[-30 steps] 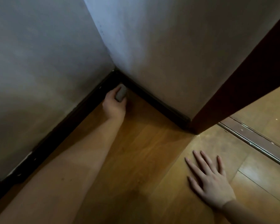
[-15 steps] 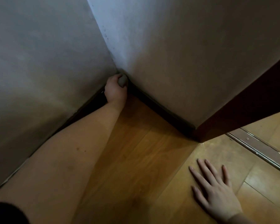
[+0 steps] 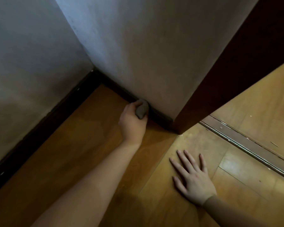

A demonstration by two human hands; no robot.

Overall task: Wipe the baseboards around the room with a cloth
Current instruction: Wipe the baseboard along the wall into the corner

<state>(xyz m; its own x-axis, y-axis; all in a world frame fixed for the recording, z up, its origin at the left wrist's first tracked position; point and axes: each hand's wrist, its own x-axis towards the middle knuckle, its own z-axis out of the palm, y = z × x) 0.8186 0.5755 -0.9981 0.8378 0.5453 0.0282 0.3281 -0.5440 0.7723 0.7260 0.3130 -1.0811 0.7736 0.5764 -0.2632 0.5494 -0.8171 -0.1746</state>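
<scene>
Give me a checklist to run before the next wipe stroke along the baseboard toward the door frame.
1. Cloth held firmly: the left hand has a grip on the grey cloth, wadded in its fingers. Ok.
2. Cloth on the baseboard: it presses against the dark baseboard under the right-hand wall. Ok.
3. Path ahead: the short stretch up to the door frame shows nothing in the way. Ok.
4. Body support: the right hand lies flat, fingers spread, on the wooden floor. Ok.
5. Cloth still clean enough: too dim to judge. Cannot tell.
6. Baseboard under the left wall already wiped: cannot tell.
</scene>
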